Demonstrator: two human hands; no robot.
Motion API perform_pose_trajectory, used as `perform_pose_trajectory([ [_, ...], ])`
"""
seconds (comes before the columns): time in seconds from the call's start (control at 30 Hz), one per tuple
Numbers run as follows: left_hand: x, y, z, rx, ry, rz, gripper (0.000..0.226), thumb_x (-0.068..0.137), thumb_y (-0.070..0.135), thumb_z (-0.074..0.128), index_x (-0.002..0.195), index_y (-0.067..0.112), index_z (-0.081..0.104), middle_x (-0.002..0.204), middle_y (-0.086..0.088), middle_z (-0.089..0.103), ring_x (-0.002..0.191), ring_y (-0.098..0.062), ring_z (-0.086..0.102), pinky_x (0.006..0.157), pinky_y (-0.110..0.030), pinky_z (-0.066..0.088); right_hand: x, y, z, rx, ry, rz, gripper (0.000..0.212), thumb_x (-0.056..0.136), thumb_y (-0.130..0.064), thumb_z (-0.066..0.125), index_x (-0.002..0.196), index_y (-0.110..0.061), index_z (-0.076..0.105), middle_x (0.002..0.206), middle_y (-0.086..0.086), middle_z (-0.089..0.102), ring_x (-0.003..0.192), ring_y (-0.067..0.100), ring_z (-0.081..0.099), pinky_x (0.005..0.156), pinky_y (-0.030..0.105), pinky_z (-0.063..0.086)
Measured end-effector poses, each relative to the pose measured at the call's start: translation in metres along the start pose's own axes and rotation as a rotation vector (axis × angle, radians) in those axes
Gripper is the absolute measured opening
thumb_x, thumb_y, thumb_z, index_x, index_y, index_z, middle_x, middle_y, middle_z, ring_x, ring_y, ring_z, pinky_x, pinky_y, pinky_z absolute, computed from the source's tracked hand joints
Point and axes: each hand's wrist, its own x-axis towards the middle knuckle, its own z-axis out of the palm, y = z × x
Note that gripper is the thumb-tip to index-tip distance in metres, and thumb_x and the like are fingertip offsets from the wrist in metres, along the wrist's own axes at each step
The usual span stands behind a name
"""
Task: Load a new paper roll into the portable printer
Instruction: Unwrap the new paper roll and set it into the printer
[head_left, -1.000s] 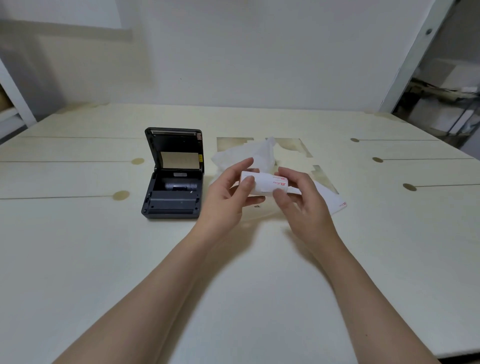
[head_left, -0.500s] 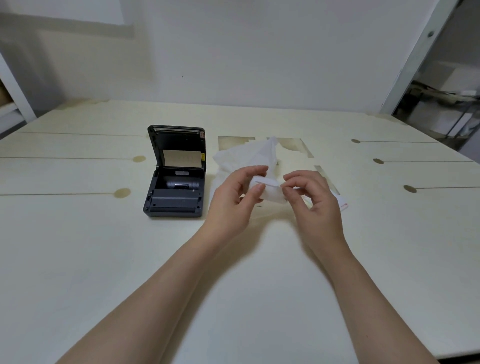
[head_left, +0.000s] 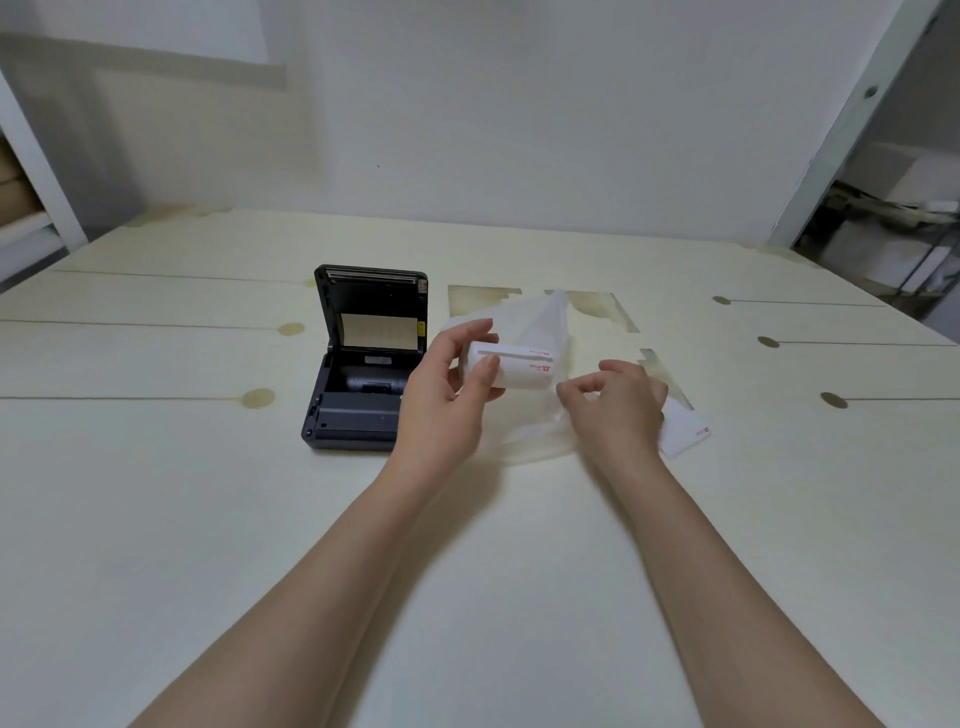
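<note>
My left hand (head_left: 441, 400) fingers clamp one paper roll (head_left: 517, 370); right hand (head_left: 615, 410) fingers pinched together, empty-looking. One open printer (head_left: 363, 395), one plastic wrapper (head_left: 540, 322), one label sheet (head_left: 683, 434) on bench (head_left: 156, 519).

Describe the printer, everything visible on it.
The printer is a small dark grey, plastic-looking box resting flat on the pale table, left of the left hand. Its hinged lid stands open and upright at the far edge, with a pale rectangular label inside and a serrated strip along its top. The open bay shows a dark rounded cavity with no white roll in it. The left hand overlaps its right edge in this view; actual contact cannot be told.
</note>
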Motion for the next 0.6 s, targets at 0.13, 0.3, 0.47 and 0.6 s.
perform_pose_trajectory([
  [0.13, 0.001, -0.001, -0.001, -0.011, -0.011, -0.005, 0.028, 0.098, 0.011, 0.053, 0.118, 0.03, 0.056, 0.121, 0.001, 0.062, 0.106, -0.025, 0.066, 0.08, -0.025, 0.058, 0.001, 0.005, 0.012, -0.241, -0.004, 0.059, 0.026, 0.083, -0.04, 0.07, 0.104, -0.025, 0.067, 0.141, 0.003, 0.045, 0.134, 0.029, 0.03, 0.103, 0.04, 0.03],
  [0.3, 0.002, -0.001, 0.0, -0.014, -0.021, -0.03, 0.03, 0.098, 0.01, 0.053, 0.123, 0.026, 0.056, 0.118, 0.004, 0.062, 0.105, -0.026, 0.065, 0.083, -0.03, 0.06, -0.006, 0.002, 0.004, 0.214, 0.233, -0.116, 0.028, 0.084, -0.03, 0.072, 0.106, -0.017, 0.061, 0.125, 0.002, 0.052, 0.12, 0.026, 0.047, 0.095, 0.037, 0.041],
  [0.47, 0.002, 0.002, -0.005, -0.013, -0.068, -0.037, 0.036, 0.097, 0.009, 0.054, 0.131, 0.022, 0.054, 0.121, 0.0, 0.063, 0.103, -0.02, 0.066, 0.085, -0.03, 0.059, -0.028, -0.016, -0.011, 0.622, -0.038, -0.317, 0.029, 0.09, -0.021, 0.067, 0.112, -0.038, 0.061, 0.119, -0.008, 0.061, 0.107, 0.009, 0.062, 0.086, 0.019, 0.05],
  [0.6, 0.001, 0.009, -0.013, 0.061, -0.151, -0.003, 0.042, 0.095, 0.009, 0.057, 0.134, 0.024, 0.053, 0.121, 0.001, 0.064, 0.105, -0.017, 0.065, 0.086, -0.032, 0.058, -0.035, -0.02, -0.008, 0.588, -0.183, -0.296, 0.033, 0.087, -0.016, 0.071, 0.109, -0.041, 0.065, 0.115, -0.01, 0.069, 0.098, 0.002, 0.065, 0.08, 0.01, 0.046],
])
